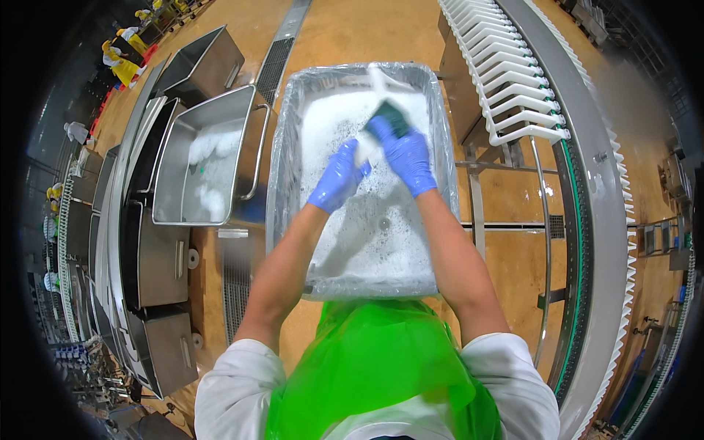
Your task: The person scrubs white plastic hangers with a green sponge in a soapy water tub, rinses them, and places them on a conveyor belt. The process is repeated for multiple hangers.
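Note:
In front of me stands a tub lined with clear plastic (282, 169), filled with water and white foam. My right hand (408, 155), in a blue glove, is closed round a dark green scouring pad (389, 115) and presses it on a long white piece (377, 78). Motion blurs the pad and this piece, and its exact kind is unclear. My left hand (339, 178), also gloved in blue, grips the near end of the white piece, just left of the right hand. Both hands are over the foam in the tub's middle.
At right runs a conveyor (601, 191) carrying a row of white angled plastic arms (517, 81). A steel bin (161, 180) with foam inside stands at left, among more steel bins (165, 264). Several people in yellow aprons (125, 66) are far off at upper left.

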Demonstrator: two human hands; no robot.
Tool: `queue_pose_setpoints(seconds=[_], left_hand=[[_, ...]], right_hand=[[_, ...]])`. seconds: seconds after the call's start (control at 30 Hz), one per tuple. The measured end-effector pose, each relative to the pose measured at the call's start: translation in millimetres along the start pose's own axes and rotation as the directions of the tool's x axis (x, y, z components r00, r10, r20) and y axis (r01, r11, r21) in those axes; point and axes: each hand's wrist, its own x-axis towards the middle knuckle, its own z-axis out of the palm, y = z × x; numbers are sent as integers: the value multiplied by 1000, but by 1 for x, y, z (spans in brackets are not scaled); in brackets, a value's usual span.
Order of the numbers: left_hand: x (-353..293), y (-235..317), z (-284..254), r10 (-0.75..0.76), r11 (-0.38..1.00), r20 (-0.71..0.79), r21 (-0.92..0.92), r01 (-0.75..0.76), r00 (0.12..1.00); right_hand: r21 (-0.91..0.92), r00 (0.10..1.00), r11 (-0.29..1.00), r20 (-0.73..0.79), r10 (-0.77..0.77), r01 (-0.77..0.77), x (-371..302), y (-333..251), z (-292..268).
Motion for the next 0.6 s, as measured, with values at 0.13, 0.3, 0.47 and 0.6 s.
queue_pose_setpoints(seconds=[0.13, 0.3, 0.47, 0.6], left_hand=[[-13, 4, 4, 22, 889, 39, 455, -37, 999], [-6, 18, -29, 230, 744, -75, 657, -126, 970], [4, 18, -99, 263, 753, -124, 646, -124, 957], [6, 10, -85, 160, 935, -199, 346, -84, 967]], right_hand=[[-521, 704, 841, -541, -460, 149, 14, 12, -13], [392, 962, 889, -218, -161, 238, 25, 26, -26], [640, 824, 701, 551, -134, -314, -9, 14, -23], [798, 837, 562, 449, -314, -217, -23, -7, -41]])
